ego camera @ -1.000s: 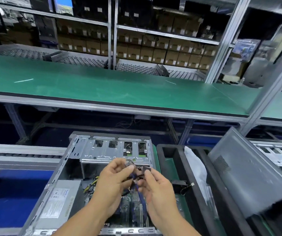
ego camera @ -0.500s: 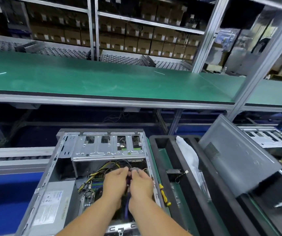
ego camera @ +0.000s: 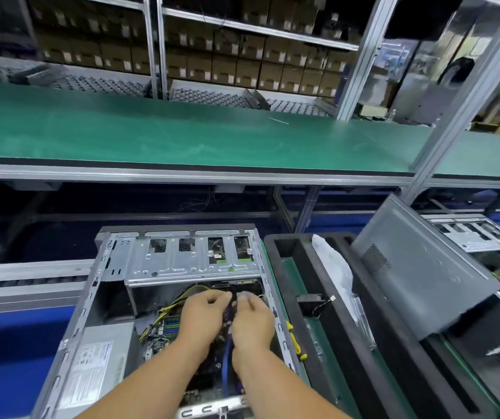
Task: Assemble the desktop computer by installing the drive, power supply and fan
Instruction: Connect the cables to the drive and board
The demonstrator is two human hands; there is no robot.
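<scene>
An open grey computer case (ego camera: 88, 300) lies on its side below me. Its metal drive cage (ego camera: 191, 258) sits at the far end and the power supply (ego camera: 97, 367) with a white label fills the near left corner. Both hands reach inside, just under the drive cage. My left hand (ego camera: 200, 316) and my right hand (ego camera: 251, 322) pinch a blue cable (ego camera: 227, 355) that runs down over the motherboard (ego camera: 168, 326). The cable's end is hidden between my fingers. Yellow wires (ego camera: 182, 294) curve beside my left hand.
A black foam tray (ego camera: 327, 343) stands right of the case, holding a small black fan (ego camera: 309, 299), a white plastic bag (ego camera: 333, 267) and a yellow-handled screwdriver (ego camera: 294, 340). A grey side panel (ego camera: 418, 276) leans on the tray. A green bench (ego camera: 182, 137) runs behind.
My hands have moved from above the case down into it, under the drive cage, carrying the blue cable. The view has tilted and shifted left.
</scene>
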